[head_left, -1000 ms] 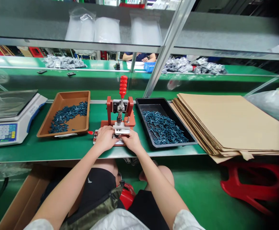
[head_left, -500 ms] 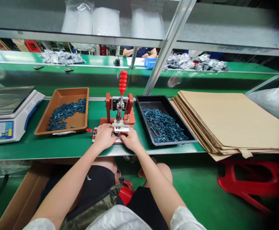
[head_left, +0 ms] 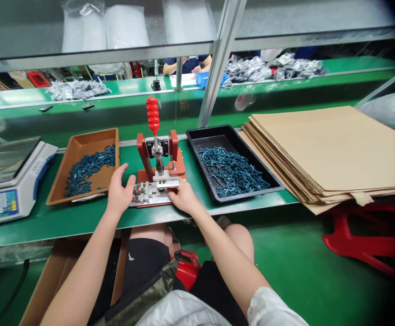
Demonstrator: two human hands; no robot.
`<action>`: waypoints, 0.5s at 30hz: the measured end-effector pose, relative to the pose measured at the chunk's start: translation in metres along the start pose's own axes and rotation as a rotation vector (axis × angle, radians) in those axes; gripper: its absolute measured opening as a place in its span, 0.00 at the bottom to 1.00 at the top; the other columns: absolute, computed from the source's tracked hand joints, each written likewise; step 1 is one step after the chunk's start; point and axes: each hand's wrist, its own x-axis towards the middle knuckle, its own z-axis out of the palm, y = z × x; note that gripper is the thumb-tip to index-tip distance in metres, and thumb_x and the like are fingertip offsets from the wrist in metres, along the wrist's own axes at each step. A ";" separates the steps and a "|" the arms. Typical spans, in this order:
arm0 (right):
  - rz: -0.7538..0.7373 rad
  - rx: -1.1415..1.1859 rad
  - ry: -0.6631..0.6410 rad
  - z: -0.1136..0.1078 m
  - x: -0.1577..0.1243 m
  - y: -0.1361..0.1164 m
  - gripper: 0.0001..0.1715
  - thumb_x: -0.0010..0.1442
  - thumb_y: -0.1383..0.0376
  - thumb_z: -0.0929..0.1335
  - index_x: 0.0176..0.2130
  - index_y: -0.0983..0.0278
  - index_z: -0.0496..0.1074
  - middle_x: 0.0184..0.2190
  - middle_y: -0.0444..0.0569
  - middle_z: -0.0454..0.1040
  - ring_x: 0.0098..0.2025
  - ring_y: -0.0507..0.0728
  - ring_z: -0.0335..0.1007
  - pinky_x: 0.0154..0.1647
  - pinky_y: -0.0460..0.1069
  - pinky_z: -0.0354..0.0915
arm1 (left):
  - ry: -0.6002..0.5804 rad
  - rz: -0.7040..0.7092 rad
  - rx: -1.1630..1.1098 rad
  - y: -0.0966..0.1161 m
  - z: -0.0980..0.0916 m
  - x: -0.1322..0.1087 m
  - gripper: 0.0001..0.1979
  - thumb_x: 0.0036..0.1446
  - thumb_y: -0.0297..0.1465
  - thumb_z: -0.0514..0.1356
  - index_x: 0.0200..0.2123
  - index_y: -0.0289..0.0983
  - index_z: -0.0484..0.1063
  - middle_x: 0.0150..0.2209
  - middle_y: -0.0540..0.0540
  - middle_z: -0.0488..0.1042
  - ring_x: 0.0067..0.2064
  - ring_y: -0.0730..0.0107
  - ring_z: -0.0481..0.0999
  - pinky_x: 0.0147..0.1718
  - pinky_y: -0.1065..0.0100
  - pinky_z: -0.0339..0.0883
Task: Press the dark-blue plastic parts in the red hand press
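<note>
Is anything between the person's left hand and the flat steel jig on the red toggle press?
Nothing visible stands in the way. The open left hand is raised just left of the flat steel jig on the red toggle press, with no object between them. The right hand lies at the jig's other end.

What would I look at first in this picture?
The bright red knobbly handle pops up first, on a red hand press in the middle of the green bench. To its right, a black tray holds small dark teal parts, and tan cardboard sheets lie stacked further right.
</note>
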 end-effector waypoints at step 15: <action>0.242 0.193 -0.139 -0.007 0.015 0.014 0.16 0.54 0.71 0.67 0.43 0.64 0.78 0.42 0.49 0.82 0.44 0.60 0.79 0.48 0.53 0.72 | 0.060 0.031 -0.269 0.052 0.012 0.047 0.26 0.69 0.44 0.49 0.66 0.42 0.57 0.68 0.39 0.61 0.70 0.57 0.60 0.70 0.52 0.53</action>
